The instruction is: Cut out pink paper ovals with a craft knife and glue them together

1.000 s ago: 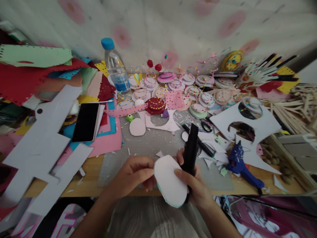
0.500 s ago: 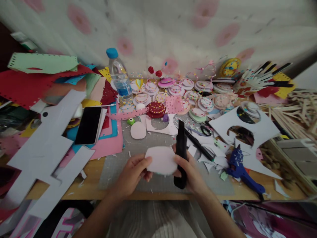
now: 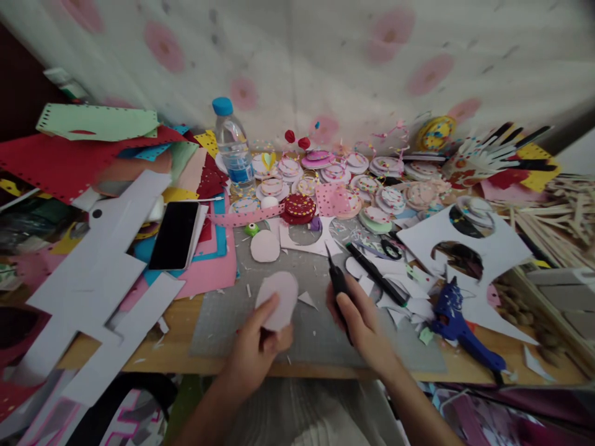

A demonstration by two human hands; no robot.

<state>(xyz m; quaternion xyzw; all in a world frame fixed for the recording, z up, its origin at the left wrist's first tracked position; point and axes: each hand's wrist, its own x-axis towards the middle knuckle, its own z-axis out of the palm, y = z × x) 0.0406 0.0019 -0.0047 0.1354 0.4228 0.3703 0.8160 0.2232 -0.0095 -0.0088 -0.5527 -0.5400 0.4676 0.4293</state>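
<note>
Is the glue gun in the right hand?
No, the right hand grips a black tool; the blue glue gun lies among paper scraps to its right, apart.

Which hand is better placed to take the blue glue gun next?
Right, probably: the right hand lies nearer the blue glue gun, on the same side, though it grips a black tool. The left hand holds the pink oval piece.
</note>
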